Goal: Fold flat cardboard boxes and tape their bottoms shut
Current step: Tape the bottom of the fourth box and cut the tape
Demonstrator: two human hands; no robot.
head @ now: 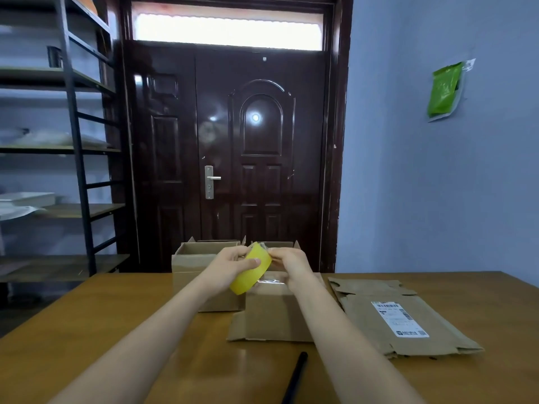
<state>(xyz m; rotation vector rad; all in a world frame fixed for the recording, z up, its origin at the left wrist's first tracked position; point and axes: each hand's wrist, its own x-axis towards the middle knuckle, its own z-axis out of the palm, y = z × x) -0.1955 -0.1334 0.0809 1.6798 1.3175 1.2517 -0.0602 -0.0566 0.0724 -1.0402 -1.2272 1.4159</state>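
My left hand (230,265) grips a yellow roll of tape (251,272), held up above the table. My right hand (288,262) pinches the loose end of the tape at the roll's upper right edge. Right below the hands stands a folded cardboard box (272,313), bottom side up, with a shiny strip of clear tape on its top near the right wrist. A stack of flat cardboard boxes (399,316) with a white shipping label lies to the right on the table.
Two open assembled boxes (201,258) stand at the wooden table's (87,330) far edge behind the hands. A black rod-like tool (296,377) lies near the front edge. A dark door is ahead, metal shelves stand at left.
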